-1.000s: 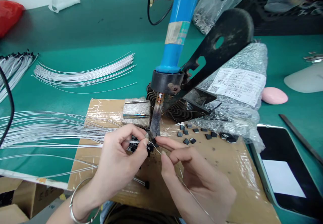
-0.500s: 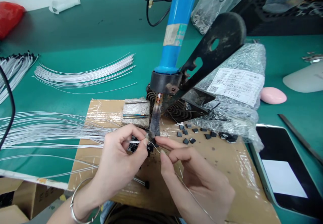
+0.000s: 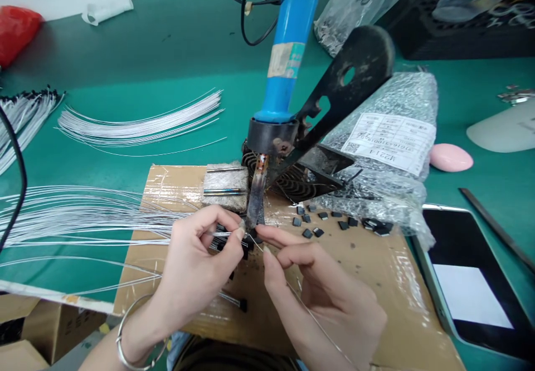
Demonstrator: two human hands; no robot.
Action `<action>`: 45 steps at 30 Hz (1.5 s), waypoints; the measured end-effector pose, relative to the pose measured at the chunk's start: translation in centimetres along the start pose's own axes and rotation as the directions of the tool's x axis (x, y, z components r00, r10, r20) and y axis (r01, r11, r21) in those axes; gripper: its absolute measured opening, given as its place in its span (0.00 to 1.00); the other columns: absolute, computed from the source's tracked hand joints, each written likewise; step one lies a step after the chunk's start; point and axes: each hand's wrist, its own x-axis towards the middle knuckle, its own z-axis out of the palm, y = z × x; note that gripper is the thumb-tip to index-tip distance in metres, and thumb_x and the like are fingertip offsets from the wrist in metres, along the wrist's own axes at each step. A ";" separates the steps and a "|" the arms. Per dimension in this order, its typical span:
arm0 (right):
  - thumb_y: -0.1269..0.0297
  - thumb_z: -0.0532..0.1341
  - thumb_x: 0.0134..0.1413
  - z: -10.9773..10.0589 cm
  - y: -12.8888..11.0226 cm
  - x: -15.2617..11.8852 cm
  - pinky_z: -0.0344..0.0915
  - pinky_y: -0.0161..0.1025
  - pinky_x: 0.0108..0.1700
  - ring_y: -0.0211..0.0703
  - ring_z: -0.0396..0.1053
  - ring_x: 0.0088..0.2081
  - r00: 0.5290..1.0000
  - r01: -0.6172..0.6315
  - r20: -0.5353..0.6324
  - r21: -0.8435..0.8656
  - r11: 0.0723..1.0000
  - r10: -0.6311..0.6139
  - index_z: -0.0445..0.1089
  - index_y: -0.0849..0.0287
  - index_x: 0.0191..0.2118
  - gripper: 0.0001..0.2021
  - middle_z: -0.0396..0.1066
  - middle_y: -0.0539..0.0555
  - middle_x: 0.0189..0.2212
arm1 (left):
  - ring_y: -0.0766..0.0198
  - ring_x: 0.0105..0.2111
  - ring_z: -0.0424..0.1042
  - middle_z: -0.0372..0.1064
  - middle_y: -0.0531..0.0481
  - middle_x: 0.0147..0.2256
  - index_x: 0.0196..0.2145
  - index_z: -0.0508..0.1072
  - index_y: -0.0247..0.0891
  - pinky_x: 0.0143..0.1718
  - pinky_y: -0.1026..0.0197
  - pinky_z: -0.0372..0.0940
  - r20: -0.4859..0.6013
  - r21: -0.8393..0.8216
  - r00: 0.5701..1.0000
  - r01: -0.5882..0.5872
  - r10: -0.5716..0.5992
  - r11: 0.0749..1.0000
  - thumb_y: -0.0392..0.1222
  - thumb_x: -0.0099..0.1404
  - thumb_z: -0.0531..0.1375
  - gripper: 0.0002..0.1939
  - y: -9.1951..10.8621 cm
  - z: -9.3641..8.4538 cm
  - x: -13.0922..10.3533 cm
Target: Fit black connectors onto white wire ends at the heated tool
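My left hand [image 3: 204,259] pinches the end of a thin white wire [image 3: 223,234] close under the tip of a blue-handled soldering iron [image 3: 256,206]. Between the thumb and fingers of my right hand [image 3: 321,287] is a strand of solder wire [image 3: 301,298], its front end reaching to the iron's tip. The iron stands tip down in a black metal stand [image 3: 273,137]. Small black parts lie just beneath my fingertips, partly hidden by them. Several white wires [image 3: 96,220] run in from the left under my left hand.
A cardboard sheet [image 3: 355,282] lies under my hands, with small black square pieces [image 3: 307,233] scattered on it. A sponge [image 3: 225,179] sits left of the iron. Around it are a wire bundle [image 3: 142,120], a labelled bubble-wrap package [image 3: 388,131] and a phone [image 3: 468,282].
Both hands hold nearly the same pose at the iron's tip. The whole view has shifted very slightly; nothing was taken or let go.
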 end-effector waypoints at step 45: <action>0.74 0.68 0.60 0.4 0.1 0.0 0.76 0.30 0.47 0.38 0.85 0.40 0.995 0.097 -0.036 -0.041 0.994 -0.098 0.71 0.53 0.32 0.09 0.86 0.50 0.43 | 0.66 0.28 0.76 0.80 0.51 0.28 0.26 0.75 0.37 0.30 0.68 0.68 -0.004 0.039 0.999 -0.034 0.034 0.999 0.32 0.61 0.62 0.06 -0.4 0.1 0.0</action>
